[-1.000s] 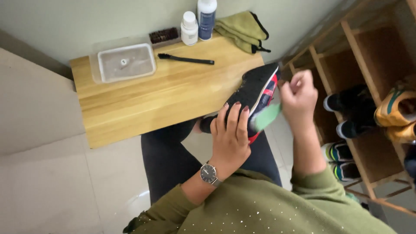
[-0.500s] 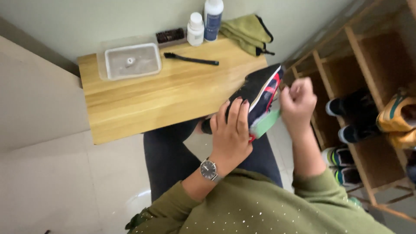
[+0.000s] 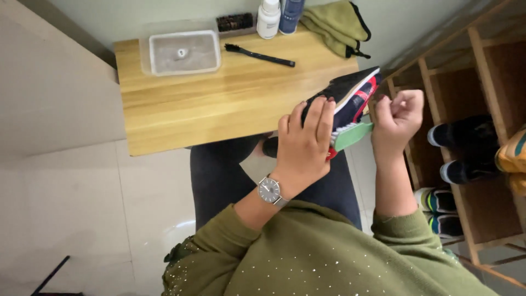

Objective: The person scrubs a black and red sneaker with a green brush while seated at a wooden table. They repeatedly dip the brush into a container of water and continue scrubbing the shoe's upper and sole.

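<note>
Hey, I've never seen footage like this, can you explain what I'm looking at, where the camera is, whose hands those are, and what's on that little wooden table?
The camera sits on a person's head and looks down, so both hands are their own. The left hand, with a wristwatch, grips a dark sneaker with red trim and a green sole, held over the lap. The right hand is a closed fist beside the shoe; what it pinches is hidden. On the wooden table lie a clear plastic tub, a slim black brush, a bristle brush, a white bottle, a dark blue bottle and a folded olive cloth. At right, a wooden shoe rack holds more shoes.
</note>
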